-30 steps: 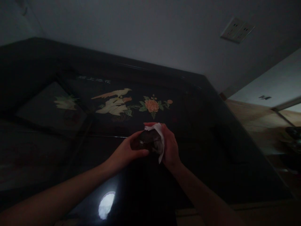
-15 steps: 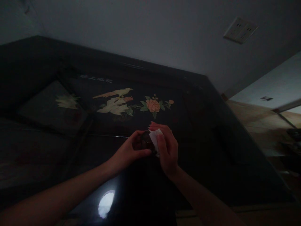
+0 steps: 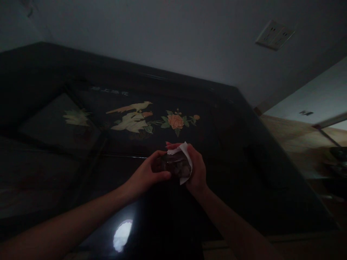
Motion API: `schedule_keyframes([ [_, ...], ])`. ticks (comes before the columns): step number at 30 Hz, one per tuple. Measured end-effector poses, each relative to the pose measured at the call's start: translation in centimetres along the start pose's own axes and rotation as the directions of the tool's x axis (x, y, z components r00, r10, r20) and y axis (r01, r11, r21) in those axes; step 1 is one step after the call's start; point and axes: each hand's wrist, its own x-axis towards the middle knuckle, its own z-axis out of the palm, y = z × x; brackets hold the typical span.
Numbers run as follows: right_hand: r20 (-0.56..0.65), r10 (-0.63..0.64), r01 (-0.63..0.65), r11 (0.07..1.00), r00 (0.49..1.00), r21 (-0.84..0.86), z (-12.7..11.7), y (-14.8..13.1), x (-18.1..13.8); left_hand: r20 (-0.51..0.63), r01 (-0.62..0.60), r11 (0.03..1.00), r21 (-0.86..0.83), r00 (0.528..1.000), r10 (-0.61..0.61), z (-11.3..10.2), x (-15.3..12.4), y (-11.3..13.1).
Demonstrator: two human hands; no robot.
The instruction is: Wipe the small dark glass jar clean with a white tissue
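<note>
Below the orange flower (image 3: 175,122), a dark object (image 3: 177,167) too dim to identify partly hides the fingers of the left hand (image 3: 148,172), a white sheet (image 3: 187,151) covers the right hand's (image 3: 197,169) palm, and blurred clutter (image 3: 338,154) far right of the flower is cut off.

Dark rounded object (image 3: 176,159): smooth, glossy, glass-like. White tissue (image 3: 185,147): thin, matt, papery. Black panel (image 3: 238,151): smooth, lacquer-like, high gloss, mirroring light. Flower inlay (image 3: 175,121): stone-like, slight glints. Wall (image 3: 168,39): smooth, matt. Socket plate (image 3: 275,35): plastic-looking, smooth.
</note>
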Motion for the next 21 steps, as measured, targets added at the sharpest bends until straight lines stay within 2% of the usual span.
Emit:
schedule_keyframes([
  [2, 0.025, 0.120, -0.122, 0.984, 0.992, 0.132, 0.0, 0.2, 0.2, 0.019, -0.006, 1.000, -0.014, 1.000, 0.006, -0.1, 0.1, -0.1],
  [4, 0.031, 0.153, -0.156, 0.972, 0.988, 0.178, 0.0, 0.5, 0.3, 0.035, -0.009, 1.000, -0.025, 0.999, 0.010, -0.1, 0.1, -0.2],
  [7, -0.012, 0.060, -0.058, 0.993, 0.998, 0.101, -0.1, 0.7, 0.1, 0.029, -0.007, 1.000, -0.025, 1.000, 0.008, -0.1, 0.2, -0.3],
  [10, -0.041, -0.147, 0.140, 0.980, 0.988, -0.143, -0.2, 0.6, -0.4, 0.011, -0.008, 1.000, -0.023, 1.000, 0.008, 0.0, 0.2, -0.2],
  [12, 0.007, -0.314, 0.298, 0.892, 0.949, -0.339, -0.2, 0.6, -0.8, -0.006, -0.015, 1.000, -0.011, 1.000, 0.015, 0.0, 0.2, -0.1],
  [15, 0.172, -0.494, 0.501, 0.678, 0.852, -0.538, -0.3, 0.5, -1.3, -0.029, -0.043, 0.999, 0.015, 0.999, 0.043, 0.1, 0.2, 0.0],
  [18, 0.320, -0.539, 0.605, 0.511, 0.779, -0.611, -0.1, 0.3, -1.5, -0.037, -0.076, 0.995, 0.056, 0.996, 0.079, 0.1, 0.2, 0.1],
  [20, 0.362, -0.541, 0.631, 0.476, 0.759, -0.613, 0.1, 0.2, -1.4, -0.047, -0.088, 0.993, 0.075, 0.995, 0.092, 0.2, 0.2, 0.2],
  [21, 0.357, -0.539, 0.628, 0.490, 0.763, -0.604, 0.1, 0.2, -1.4, -0.049, -0.087, 0.993, 0.075, 0.995, 0.091, 0.2, 0.2, 0.2],
])
